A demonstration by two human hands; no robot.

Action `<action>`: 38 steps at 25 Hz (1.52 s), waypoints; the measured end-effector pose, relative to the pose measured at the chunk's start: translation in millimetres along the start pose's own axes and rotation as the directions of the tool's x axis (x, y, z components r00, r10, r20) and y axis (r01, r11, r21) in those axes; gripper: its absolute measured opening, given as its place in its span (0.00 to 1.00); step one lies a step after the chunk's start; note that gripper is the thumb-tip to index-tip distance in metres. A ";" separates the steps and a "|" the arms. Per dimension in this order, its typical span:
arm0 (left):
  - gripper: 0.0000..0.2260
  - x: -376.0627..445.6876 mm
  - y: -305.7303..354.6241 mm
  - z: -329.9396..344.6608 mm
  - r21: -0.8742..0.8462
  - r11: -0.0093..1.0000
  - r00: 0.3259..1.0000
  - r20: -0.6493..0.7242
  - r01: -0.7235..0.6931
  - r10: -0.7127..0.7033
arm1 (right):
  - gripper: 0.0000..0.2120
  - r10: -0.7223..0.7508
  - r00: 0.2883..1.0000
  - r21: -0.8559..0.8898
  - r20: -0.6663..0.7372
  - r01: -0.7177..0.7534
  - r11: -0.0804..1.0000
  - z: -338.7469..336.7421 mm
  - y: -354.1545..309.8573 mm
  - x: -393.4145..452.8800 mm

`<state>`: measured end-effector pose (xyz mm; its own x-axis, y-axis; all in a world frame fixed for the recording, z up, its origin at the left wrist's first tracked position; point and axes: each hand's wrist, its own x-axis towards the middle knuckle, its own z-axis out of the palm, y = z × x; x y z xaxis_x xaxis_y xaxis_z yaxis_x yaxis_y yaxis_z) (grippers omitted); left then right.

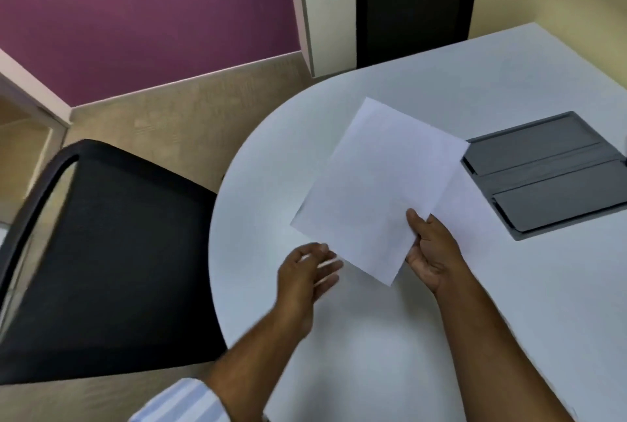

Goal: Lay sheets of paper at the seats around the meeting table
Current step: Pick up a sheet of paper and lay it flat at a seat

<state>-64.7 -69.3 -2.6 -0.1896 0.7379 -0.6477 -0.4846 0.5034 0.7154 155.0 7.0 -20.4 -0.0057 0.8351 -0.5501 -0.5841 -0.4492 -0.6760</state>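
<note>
A white sheet of paper (376, 184) hovers tilted over the rounded end of the white meeting table (373, 336). My right hand (431, 252) pinches its lower right corner, thumb on top. A second sheet (468, 214) shows from under the first, also held in that hand. My left hand (305, 272) is blurred, fingers apart, just below the sheet's lower left edge and holding nothing.
A black mesh chair (108, 252) stands at the table's left curve. Another black chair (414, 4) stands at the far side. A grey cable flap panel (546, 170) is set into the table top at the right. Beige floor and a purple wall lie beyond.
</note>
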 end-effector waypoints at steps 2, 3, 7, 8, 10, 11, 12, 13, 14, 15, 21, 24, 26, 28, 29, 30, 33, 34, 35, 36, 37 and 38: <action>0.03 -5.7 -4.9 -17.0 0.081 0.996 0.996 0.073 0.034 -0.040 | 0.11 -0.005 0.998 0.075 -0.068 0.010 0.997 18.9 25.8 -5.9; 0.05 -5.7 -5.0 -24.3 0.117 0.992 0.994 0.098 0.044 -0.056 | 0.12 -0.004 0.995 0.103 -0.099 0.014 0.995 27.2 38.4 -8.2; 0.06 15.3 18.3 -64.6 0.187 0.981 0.995 0.076 0.048 -0.064 | 0.13 0.033 0.987 0.184 -0.160 -0.003 0.983 68.2 95.4 -13.5; 0.07 24.2 26.3 -74.2 0.193 0.980 0.996 0.059 0.056 -0.068 | 0.13 0.045 0.984 0.200 -0.174 -0.009 0.980 77.7 108.4 -13.2; 0.09 41.9 38.2 -92.3 0.223 0.972 0.997 0.007 0.071 -0.074 | 0.12 0.065 0.980 0.244 -0.190 -0.017 0.970 94.6 132.0 -12.2; 0.10 50.1 41.8 -100.2 0.280 0.958 0.998 -0.037 0.055 -0.047 | 0.13 0.073 0.979 0.268 -0.192 -0.019 0.963 101.2 141.9 -11.8; 0.11 58.2 43.4 -109.3 0.366 0.930 0.996 -0.089 0.043 -0.011 | 0.14 0.084 0.977 0.293 -0.197 -0.023 0.956 105.6 151.4 -9.8; 0.12 65.2 44.0 -119.9 0.435 0.899 0.990 -0.138 0.053 0.009 | 0.16 0.099 0.972 0.307 -0.212 -0.030 0.951 107.9 162.1 -5.6; 0.13 70.2 42.2 -129.2 0.450 0.889 0.985 -0.173 0.089 -0.012 | 0.16 0.117 0.967 0.320 -0.225 -0.040 0.946 109.8 170.8 -1.8; 0.14 72.8 39.5 -135.8 0.409 0.900 0.979 -0.190 0.151 -0.078 | 0.17 0.140 0.959 0.332 -0.245 -0.052 0.942 109.6 178.1 3.3; 0.20 82.4 27.6 -154.2 -0.006 0.983 0.967 -0.177 0.184 -0.182 | 0.18 0.267 0.901 0.356 -0.343 -0.138 0.924 116.5 209.4 6.4; 0.24 101.9 24.2 -157.9 0.187 0.972 0.972 -0.210 0.142 -0.101 | 0.16 0.329 0.866 0.365 -0.377 -0.187 0.912 118.3 216.2 5.7; 0.24 113.8 24.8 -159.3 0.324 0.939 0.977 -0.206 0.118 -0.052 | 0.12 0.370 0.845 0.321 -0.386 -0.253 0.913 116.4 218.5 3.9; 0.23 126.7 27.0 -162.2 0.405 0.908 0.974 -0.226 0.107 -0.014 | 0.08 0.410 0.823 0.259 -0.394 -0.328 0.908 113.1 219.2 2.3; 0.23 132.3 28.1 -162.7 0.428 0.897 0.970 -0.243 0.108 -0.001 | 0.06 0.414 0.814 0.207 -0.409 -0.359 0.910 110.7 218.2 2.7; 0.22 137.5 27.5 -164.0 0.448 0.888 0.966 -0.257 0.107 0.013 | 0.05 0.410 0.807 0.148 -0.425 -0.385 0.911 107.3 216.8 3.4; 0.23 142.8 25.2 -164.7 0.505 0.854 0.962 -0.274 0.127 0.019 | 0.03 0.333 0.801 -0.063 -0.498 -0.417 0.907 92.0 211.4 6.4; 0.23 145.5 22.4 -166.4 0.524 0.843 0.962 -0.271 0.124 0.027 | 0.04 0.240 0.807 -0.175 -0.540 -0.387 0.905 85.3 208.6 6.1; 0.23 149.1 18.8 -169.0 0.545 0.831 0.964 -0.263 0.111 0.043 | 0.05 0.092 0.817 -0.353 -0.570 -0.344 0.870 78.1 206.2 5.6; 0.22 152.6 15.9 -171.2 0.574 0.814 0.969 -0.240 0.090 0.062 | 0.06 -0.086 0.823 -0.565 -0.562 -0.305 0.767 71.2 203.8 4.3; 0.21 155.7 15.1 -172.7 0.614 0.786 0.974 -0.211 0.067 0.081 | 0.04 -0.253 0.825 -0.743 -0.505 -0.267 0.613 65.4 202.5 3.1; 0.20 157.4 16.1 -173.9 0.655 0.754 0.979 -0.181 0.049 0.093 | 0.04 -0.386 0.832 -0.870 -0.398 -0.209 0.448 60.9 203.0 3.3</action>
<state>-250.8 -23.2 -138.6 -0.3855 0.6881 -0.6148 0.1848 0.7103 0.6792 -13.0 -62.1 -129.6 0.5443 0.7418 -0.3917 0.4456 -0.6513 -0.6143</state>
